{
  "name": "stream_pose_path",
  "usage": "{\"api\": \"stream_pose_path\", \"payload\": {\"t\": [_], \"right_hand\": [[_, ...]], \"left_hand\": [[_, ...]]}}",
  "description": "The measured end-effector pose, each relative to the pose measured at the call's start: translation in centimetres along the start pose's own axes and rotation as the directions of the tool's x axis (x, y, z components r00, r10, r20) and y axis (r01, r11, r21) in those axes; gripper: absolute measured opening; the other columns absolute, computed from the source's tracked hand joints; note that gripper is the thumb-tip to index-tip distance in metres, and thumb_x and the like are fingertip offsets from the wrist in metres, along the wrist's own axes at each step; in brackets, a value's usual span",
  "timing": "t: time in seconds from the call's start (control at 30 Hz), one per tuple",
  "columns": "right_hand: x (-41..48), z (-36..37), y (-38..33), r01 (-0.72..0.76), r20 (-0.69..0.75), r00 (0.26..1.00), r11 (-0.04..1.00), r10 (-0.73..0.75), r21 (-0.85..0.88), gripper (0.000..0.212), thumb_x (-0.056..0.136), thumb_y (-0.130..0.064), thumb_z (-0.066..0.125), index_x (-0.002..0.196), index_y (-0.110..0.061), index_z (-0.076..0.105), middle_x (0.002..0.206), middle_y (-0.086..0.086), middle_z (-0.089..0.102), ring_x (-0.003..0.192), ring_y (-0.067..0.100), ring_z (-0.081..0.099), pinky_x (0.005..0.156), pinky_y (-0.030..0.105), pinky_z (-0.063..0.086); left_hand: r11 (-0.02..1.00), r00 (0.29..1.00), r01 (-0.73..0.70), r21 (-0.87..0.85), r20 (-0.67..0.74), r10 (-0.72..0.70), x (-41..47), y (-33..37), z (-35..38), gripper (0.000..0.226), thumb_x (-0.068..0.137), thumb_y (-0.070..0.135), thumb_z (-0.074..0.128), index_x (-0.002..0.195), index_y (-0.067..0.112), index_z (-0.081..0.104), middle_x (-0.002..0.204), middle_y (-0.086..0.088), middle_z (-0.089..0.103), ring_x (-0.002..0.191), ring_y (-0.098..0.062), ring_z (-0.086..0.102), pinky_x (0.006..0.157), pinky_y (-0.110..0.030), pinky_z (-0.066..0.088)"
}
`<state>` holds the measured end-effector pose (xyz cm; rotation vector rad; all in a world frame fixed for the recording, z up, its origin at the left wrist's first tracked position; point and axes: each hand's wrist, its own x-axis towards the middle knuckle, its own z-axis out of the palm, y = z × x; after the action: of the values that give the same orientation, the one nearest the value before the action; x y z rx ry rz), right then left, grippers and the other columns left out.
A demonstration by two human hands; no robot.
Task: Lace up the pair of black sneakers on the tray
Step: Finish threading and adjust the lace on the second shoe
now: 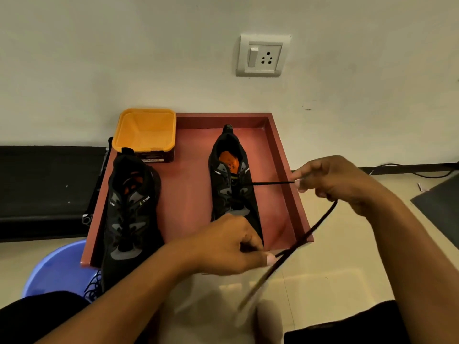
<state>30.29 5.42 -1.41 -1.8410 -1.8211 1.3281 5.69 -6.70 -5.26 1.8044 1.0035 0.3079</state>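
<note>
One lace [270,183] taut, right hand [332,181] pinching, left hand [231,244] seemingly pinching lower

Two sneakers [129,214] [231,189], one tray [285,157], one yellow tub [145,130], two hands [228,244] [340,180]

Black sneakers [231,184], red tray [285,155], yellow tub [145,129], blue bucket [59,266].

Warm, rather dim indoor light with a yellowish cast falls evenly across the wall [99,58]. Shadows are soft and vague, and the clearest lie on the floor [335,269] near the bottom edge. The tray [283,155] shows a faint sheen toward its far end. The sneakers [129,214] are dark, so most detail sinks into black. The lace [270,182] is crisp where taut, while its lower end smears into motion blur. Wide-angle bend splays the tray's sides and stretches the bottom corners.
</note>
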Motion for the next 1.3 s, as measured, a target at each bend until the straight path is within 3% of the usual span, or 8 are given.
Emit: {"api": "stream_pose_path", "payload": {"t": [0.13,0.27,0.47,0.6,0.73,0.93,1.13,1.3], "right_hand": [[2.4,-0.4,1.6,0.045,-0.236,0.969,0.991,-0.074,-0.127,0.009,0.091,-0.011,0.078,0.092,-0.019,0.080,0.086,0.001,0.076,0.082,0.017,0.066,0.070,0.027,0.049],[5.2,1.9,2.0,0.076,-0.350,0.922,0.963,-0.167,-0.259,0.010,0.093,-0.017,0.078,0.093,-0.028,0.079,0.089,-0.007,0.074,0.084,0.004,0.065,0.077,0.024,0.050],[6.2,4.6,1.9,0.043,-0.432,0.884,0.952,-0.178,-0.304,0.026,0.094,-0.019,0.073,0.120,-0.018,0.075,0.110,-0.001,0.074,0.099,0.017,0.071,0.091,0.030,0.054],[3.3,6.7,-0.6,0.181,-0.252,0.942,0.967,-0.223,-0.179,0.009,0.093,-0.017,0.072,0.092,-0.024,0.078,0.087,-0.015,0.074,0.079,0.002,0.069,0.073,0.015,0.053],[1.4,9.2,-1.4,0.169,-0.009,0.985,0.975,-0.172,-0.141,0.008,0.090,-0.030,0.079,0.086,-0.024,0.079,0.081,-0.004,0.077,0.077,0.010,0.072,0.078,0.031,0.061],[1.7,9.8,-1.6,0.135,0.041,0.991,0.973,-0.130,-0.186,0.010,0.089,-0.024,0.079,0.080,-0.022,0.078,0.083,-0.008,0.077,0.083,0.007,0.072,0.085,0.037,0.061],[0.9,8.6,-2.2,-0.038,0.160,0.987,0.993,0.020,0.112,0.018,0.100,-0.014,0.065,0.091,-0.002,0.075,0.079,0.010,0.077,0.069,0.018,0.069,0.066,0.029,0.058],[0.2,7.1,-1.3,-0.110,0.201,0.976,0.987,0.085,0.115,0.014,0.097,-0.013,0.072,0.091,-0.002,0.077,0.072,0.013,0.073,0.063,0.023,0.068,0.070,0.037,0.059]], "left_hand": [[0.965,0.953,0.236,0.109,-0.219,-0.209,0.6,-2.3,-1.5,0.040,0.099,0.046,0.063,0.072,0.019,0.073,0.069,0.000,0.072,0.064,-0.019,0.068,0.067,-0.047,0.058],[0.867,0.800,0.467,0.174,-0.501,-0.330,0.6,-4.6,-3.2,0.042,0.093,0.050,0.069,0.065,0.020,0.067,0.062,0.003,0.067,0.061,-0.012,0.065,0.065,-0.037,0.059],[0.846,0.744,0.532,0.027,-0.491,-0.453,1.6,-6.0,-4.7,0.044,0.075,0.063,0.081,0.078,0.021,0.068,0.065,0.004,0.070,0.065,-0.010,0.067,0.063,-0.031,0.054],[0.834,0.758,0.550,0.039,-0.444,-0.479,1.6,-5.9,-4.7,0.064,0.061,0.072,0.085,0.098,0.026,0.058,0.080,0.006,0.071,0.079,-0.010,0.068,0.074,-0.039,0.060],[0.821,0.739,0.571,0.023,-0.449,-0.502,1.8,-6.2,-3.7,0.078,0.057,0.072,0.087,0.108,0.027,0.049,0.089,0.006,0.066,0.087,-0.015,0.065,0.068,-0.034,0.051],[0.825,0.689,0.556,-0.104,-0.497,-0.527,2.3,-6.5,-2.6,0.078,0.056,0.064,0.092,0.107,0.026,0.047,0.092,0.000,0.067,0.085,-0.023,0.068,0.074,-0.043,0.059],[0.836,0.679,0.504,-0.215,-0.500,-0.538,2.3,-6.6,-2.0,0.083,0.053,0.068,0.090,0.111,0.028,0.047,0.095,-0.001,0.069,0.085,-0.026,0.071,0.075,-0.050,0.063],[0.828,0.657,0.496,-0.261,-0.510,-0.555,2.3,-6.6,-2.0,0.072,0.058,0.057,0.095,0.107,0.025,0.052,0.087,-0.002,0.069,0.077,-0.024,0.071,0.069,-0.047,0.062]]}}
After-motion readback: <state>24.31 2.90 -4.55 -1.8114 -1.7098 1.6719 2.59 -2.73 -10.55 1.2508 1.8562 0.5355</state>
